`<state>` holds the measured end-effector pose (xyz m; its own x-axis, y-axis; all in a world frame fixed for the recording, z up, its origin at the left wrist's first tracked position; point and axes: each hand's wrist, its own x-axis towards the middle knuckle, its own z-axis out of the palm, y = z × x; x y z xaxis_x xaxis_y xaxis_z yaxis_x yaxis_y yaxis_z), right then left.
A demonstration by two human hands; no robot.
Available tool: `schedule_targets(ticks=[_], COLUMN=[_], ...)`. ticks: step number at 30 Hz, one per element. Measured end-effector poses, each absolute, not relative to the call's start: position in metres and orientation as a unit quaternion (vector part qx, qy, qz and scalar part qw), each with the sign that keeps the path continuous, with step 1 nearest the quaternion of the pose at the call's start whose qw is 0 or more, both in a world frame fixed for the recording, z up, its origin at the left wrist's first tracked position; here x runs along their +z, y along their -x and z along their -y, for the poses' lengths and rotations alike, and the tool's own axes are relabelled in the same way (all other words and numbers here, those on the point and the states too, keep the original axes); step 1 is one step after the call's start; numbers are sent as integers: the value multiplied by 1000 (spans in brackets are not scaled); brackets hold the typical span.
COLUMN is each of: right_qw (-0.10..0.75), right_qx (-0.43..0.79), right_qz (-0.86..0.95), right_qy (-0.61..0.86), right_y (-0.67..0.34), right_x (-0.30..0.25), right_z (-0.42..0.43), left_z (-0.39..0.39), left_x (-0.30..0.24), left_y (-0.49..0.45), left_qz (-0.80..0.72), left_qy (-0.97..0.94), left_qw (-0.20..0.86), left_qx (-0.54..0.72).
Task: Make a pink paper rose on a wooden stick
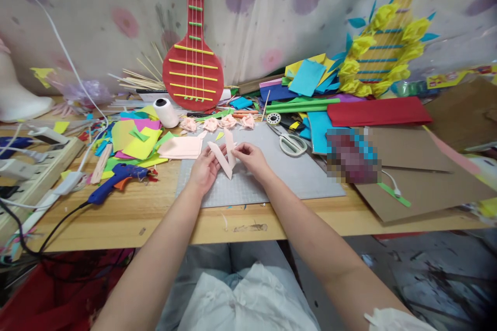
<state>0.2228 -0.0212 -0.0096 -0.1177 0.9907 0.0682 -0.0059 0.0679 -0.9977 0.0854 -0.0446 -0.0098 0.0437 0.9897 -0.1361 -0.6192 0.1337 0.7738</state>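
Observation:
A pale pink folded paper strip [221, 159], bent into a V with its point downward, is held up over the grey cutting mat [310, 181]. My left hand [204, 171] is closed on its left arm, with some fingers hidden behind the paper. Thumb and fingertips of my right hand [252, 159] pinch the right arm of the V. Just beyond my hands, several pink paper flowers [210, 124] sit in a row. A stack of pink paper pieces [180, 148] lies left of my left hand. To the right are scissors [292, 145] with pale handles.
A blue glue gun [116, 181] lies on the left, near a power strip [42, 178] with cables. Coloured paper scraps [135, 137] and a white thread spool [166, 113] lie behind. A red paper instrument [193, 75] leans at the back; brown cardboard [411, 191] covers the right.

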Motion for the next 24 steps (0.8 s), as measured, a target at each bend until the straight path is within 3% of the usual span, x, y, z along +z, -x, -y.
schedule_targets(ticks=[12, 24], right_qw=[388, 352], right_qx=[517, 478], right_qz=[598, 642], right_qy=[475, 486], right_y=[-218, -217], right_x=[-10, -14], right_z=[26, 28], left_z=[45, 46], left_x=[-9, -11], left_y=[-87, -86], left_qz=[-339, -335], left_qy=[-285, -267], left_qw=[664, 673], left_qx=[602, 603])
